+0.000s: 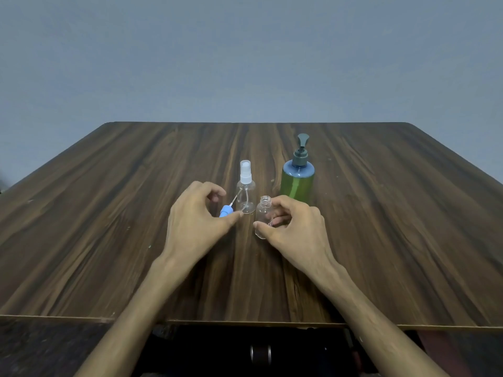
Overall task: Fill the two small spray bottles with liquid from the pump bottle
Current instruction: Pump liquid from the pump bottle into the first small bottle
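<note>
right hand (pixel 294 227) grip holds uncapped small bottle (pixel 263 213); left hand (pixel 196 221) grip pinches blue spray cap (pixel 226 210).

Crowded just in front of the pump bottle (pixel 298 180): open bottle (pixel 263 217) held by the right hand (pixel 292 232), near and slightly left. Left of the pump bottle, capped spray bottle (pixel 246 190) standing upright, only a narrow gap between. Blue spray cap (pixel 225 212) with its tube, at the left hand (pixel 194 221), low beside the capped bottle. Wide bare table (pixel 408 227) right of the pump bottle, behind it to the far edge, and far left past the left hand.
</note>
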